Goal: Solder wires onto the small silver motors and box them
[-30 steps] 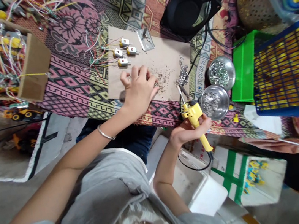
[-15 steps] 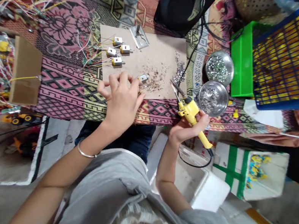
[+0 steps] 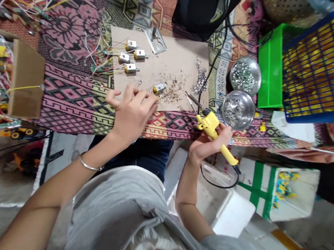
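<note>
In my right hand (image 3: 205,146) is a yellow soldering gun (image 3: 208,124). Its tip and thin feed tube point up-left over the front edge of a cardboard sheet (image 3: 180,55). My left hand (image 3: 131,113) rests low over the sheet's left front edge, fingers bent and drawn together; what they pinch, if anything, is hidden. Just past those fingertips lies a small silver motor (image 3: 159,88) with a yellow end. Several similar motors (image 3: 139,54) with thin wires lie farther back, beside a metal bracket plate (image 3: 156,40). Brown crumbs (image 3: 176,85) are scattered near the single motor.
Two metal bowls (image 3: 239,109) of small shiny parts stand to the right, near a green tray (image 3: 269,70) and a blue basket (image 3: 322,71). A black fan (image 3: 200,5) sits at the back. At left is a cardboard box (image 3: 25,79) of wired parts. Silvery bits (image 3: 200,82) lie on the sheet.
My left hand has shifted slightly left and down, leaving the small motor more exposed. The soldering gun has moved a little left in my right hand.
</note>
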The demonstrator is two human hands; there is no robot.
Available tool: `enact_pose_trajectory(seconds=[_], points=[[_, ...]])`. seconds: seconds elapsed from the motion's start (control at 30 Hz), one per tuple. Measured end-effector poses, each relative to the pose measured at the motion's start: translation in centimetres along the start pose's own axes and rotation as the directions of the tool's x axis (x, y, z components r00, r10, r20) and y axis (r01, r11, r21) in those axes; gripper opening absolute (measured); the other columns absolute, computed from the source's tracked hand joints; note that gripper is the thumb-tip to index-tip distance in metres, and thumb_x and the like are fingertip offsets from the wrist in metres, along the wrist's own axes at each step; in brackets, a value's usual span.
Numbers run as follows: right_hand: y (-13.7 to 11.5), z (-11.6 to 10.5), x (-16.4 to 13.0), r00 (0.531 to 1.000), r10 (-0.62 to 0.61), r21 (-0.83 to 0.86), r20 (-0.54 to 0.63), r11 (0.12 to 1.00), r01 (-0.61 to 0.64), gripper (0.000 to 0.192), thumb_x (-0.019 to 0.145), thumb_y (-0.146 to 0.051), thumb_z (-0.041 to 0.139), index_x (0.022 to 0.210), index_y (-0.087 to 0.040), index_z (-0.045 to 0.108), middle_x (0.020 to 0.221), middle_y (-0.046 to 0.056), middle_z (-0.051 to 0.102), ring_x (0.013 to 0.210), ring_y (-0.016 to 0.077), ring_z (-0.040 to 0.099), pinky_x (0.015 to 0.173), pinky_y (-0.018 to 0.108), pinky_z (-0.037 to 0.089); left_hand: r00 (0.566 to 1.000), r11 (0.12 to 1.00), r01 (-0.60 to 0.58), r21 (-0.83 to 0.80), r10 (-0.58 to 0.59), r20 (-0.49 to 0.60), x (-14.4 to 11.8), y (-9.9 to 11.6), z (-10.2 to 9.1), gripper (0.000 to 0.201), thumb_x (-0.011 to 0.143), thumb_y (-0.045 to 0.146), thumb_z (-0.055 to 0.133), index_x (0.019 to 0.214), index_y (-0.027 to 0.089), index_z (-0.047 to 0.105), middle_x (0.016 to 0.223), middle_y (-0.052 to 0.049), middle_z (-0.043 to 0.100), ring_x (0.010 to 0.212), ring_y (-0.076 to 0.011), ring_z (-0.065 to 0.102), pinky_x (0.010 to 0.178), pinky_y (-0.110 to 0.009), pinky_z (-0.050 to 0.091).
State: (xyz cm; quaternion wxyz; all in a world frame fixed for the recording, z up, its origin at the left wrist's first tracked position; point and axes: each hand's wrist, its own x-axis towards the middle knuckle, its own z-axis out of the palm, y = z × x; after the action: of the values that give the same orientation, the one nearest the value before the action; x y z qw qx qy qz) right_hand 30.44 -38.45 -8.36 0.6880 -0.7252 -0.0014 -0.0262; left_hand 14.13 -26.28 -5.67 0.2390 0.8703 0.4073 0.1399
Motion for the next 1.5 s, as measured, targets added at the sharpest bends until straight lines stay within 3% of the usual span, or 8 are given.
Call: enact_pose_trajectory(seconds=[0.13,0.27,0.5,0.83,0.97,1.1,1.3,1.5], points=[[0.0,0.0,0.0,1.000,0.016,0.067,0.002,0.998,-0.016,0.034,0.090,-0.060,0.051,0.091,-0.026,0.048,0.089,-0.002,0.045,0.080,0.0119,0.053,0.072,0.028,0.052,1.000,0.999,0.011,-0.046,-0.012,-0.013,0.0,-0.5,0.1,0.029,0.114,0.039,0.047,0.114,0.033,0.075,0.124,-0.004,0.076,0.134,-0.0331,0.057,0.117,-0.062,0.027],[0.1,-0.1,0.1,0.999,-0.005,0.049,0.032,0.999,0.003,0.033,0.093,-0.058,0.050,0.092,-0.025,0.047,0.089,-0.003,0.044,0.081,0.0111,0.052,0.074,0.026,0.051,1.000,0.998,-0.005,-0.059,0.005,0.000,0.4,-1.1,0.3,0.029,0.113,0.040,0.049,0.127,0.031,0.073,0.126,-0.007,0.075,0.136,-0.0347,0.056,0.116,-0.057,0.034],[0.0,-0.1,0.2,1.000,0.006,0.061,0.008,0.998,-0.007,0.035,0.089,-0.061,0.054,0.089,-0.026,0.051,0.088,-0.002,0.047,0.079,0.0117,0.055,0.070,0.026,0.054,1.000,0.997,-0.013,-0.070,0.012,-0.012,0.4,-1.0,0.3,0.029,0.113,0.039,0.049,0.112,0.034,0.078,0.127,-0.003,0.076,0.136,-0.0316,0.056,0.113,-0.057,0.037],[0.1,-0.6,0.3,0.983,-0.004,0.032,0.184,0.999,-0.002,0.037,0.091,-0.061,0.058,0.086,-0.025,0.050,0.082,-0.004,0.049,0.070,0.0097,0.054,0.061,0.024,0.049,0.961,0.968,-0.214,-0.129,0.232,0.150,0.3,-3.6,-0.5,0.039,0.114,0.030,0.043,0.126,0.047,0.077,0.117,0.000,0.083,0.130,-0.0318,0.065,0.116,-0.068,0.023],[0.1,-0.6,0.3,0.979,-0.018,-0.011,0.202,1.000,0.020,0.037,0.093,-0.062,0.053,0.087,-0.026,0.047,0.081,-0.005,0.047,0.066,0.0090,0.051,0.057,0.024,0.045,0.976,0.977,-0.173,-0.127,0.188,0.114,-0.1,-3.7,-0.8,0.037,0.113,0.036,0.047,0.137,0.050,0.071,0.120,-0.001,0.083,0.131,-0.0314,0.065,0.116,-0.068,0.024],[0.1,-0.5,0.4,0.982,0.008,-0.021,0.191,1.000,-0.004,0.041,0.090,-0.066,0.056,0.087,-0.026,0.049,0.077,-0.006,0.046,0.064,0.0094,0.049,0.056,0.025,0.043,0.977,0.979,-0.150,-0.140,0.169,0.131,-0.4,-3.8,-0.6,0.039,0.112,0.035,0.044,0.128,0.048,0.076,0.122,-0.001,0.082,0.134,-0.0307,0.063,0.120,-0.067,0.020],[0.0,-0.6,0.2,0.975,-0.028,-0.021,0.222,0.999,0.033,0.039,0.093,-0.064,0.054,0.087,-0.026,0.048,0.078,-0.006,0.047,0.061,0.0088,0.047,0.053,0.024,0.041,0.973,0.972,-0.164,-0.171,0.187,0.133,2.0,-4.3,-0.2,0.039,0.110,0.028,0.044,0.116,0.042,0.080,0.119,-0.001,0.081,0.131,-0.0313,0.062,0.121,-0.068,0.025],[-0.5,-0.6,-2.4,0.994,-0.080,-0.012,0.073,0.997,0.081,0.038,0.094,-0.061,0.059,0.082,-0.026,0.049,0.081,-0.004,0.052,0.075,0.0120,0.059,0.070,0.029,0.055,0.983,0.973,-0.161,-0.163,0.173,0.063,4.7,-4.5,0.5,0.023,0.107,0.030,0.057,0.106,0.035,0.079,0.101,0.000,0.077,0.125,-0.0297,0.062,0.124,-0.064,0.031]])
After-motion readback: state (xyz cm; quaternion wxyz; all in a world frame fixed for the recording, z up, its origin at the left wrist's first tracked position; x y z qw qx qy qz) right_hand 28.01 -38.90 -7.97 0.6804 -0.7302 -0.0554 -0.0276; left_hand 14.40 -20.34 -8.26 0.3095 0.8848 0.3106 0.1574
